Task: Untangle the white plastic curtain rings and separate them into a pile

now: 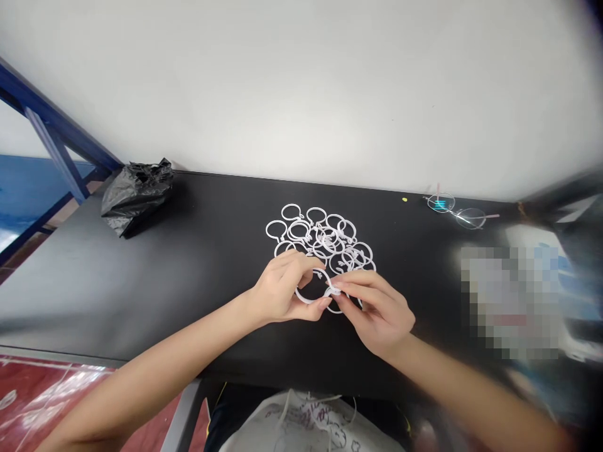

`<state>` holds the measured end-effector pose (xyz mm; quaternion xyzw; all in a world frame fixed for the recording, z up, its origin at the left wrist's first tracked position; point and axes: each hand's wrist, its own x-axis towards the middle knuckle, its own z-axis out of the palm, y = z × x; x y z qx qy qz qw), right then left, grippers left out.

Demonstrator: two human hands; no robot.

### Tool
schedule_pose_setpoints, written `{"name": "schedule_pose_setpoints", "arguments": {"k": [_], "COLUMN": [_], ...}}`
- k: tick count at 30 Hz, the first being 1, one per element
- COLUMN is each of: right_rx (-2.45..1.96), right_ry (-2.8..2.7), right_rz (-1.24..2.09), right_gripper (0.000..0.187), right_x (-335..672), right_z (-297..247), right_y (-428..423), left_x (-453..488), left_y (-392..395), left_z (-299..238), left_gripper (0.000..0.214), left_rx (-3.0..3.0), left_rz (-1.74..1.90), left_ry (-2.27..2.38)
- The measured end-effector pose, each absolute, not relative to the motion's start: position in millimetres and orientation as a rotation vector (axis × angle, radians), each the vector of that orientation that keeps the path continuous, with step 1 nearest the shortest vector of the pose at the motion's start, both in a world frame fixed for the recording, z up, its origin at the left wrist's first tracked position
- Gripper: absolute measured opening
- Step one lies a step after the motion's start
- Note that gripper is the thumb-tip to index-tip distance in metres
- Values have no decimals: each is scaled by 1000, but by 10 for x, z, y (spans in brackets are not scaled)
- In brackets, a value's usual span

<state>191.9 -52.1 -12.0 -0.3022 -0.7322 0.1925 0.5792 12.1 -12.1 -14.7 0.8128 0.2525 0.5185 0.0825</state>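
My left hand (282, 285) is closed round the edge of a white curtain ring (305, 301), with the thumb below and the fingers above. At the ring's right side, my right hand (381, 307) pinches its small white end piece between thumb and fingertips; the fingers partly hide that piece. Just beyond both hands, several similar white rings (316, 216) lie in a loose, overlapping pile on the black table (211, 251). Some of the nearest rings are partly covered by my hands.
A crumpled black plastic bag (136, 196) sits at the table's back left. Wire-framed glasses (456, 213) lie at the back right, near a small yellow bit (404, 199). A pixelated area covers part of a pale item on the right. A white wall (301, 94) rises behind the table.
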Motion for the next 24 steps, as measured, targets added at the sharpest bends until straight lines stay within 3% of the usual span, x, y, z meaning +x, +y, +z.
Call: {"name": "schedule_pose_setpoints", "arguments": {"k": [19, 24], "right_rx": [-575, -629], "right_ry": [-1821, -1816], "right_rz": [422, 413], "right_gripper": [42, 44], "right_x": [1925, 1922], "right_z": [-30, -98], "right_y": [-536, -460], "left_x": [135, -78], "left_y": [-173, 22], "left_z": [-108, -51], "left_gripper": [20, 30], "left_rx": [2585, 2826], "left_rz": [1615, 1376], "left_ry": [750, 827]}}
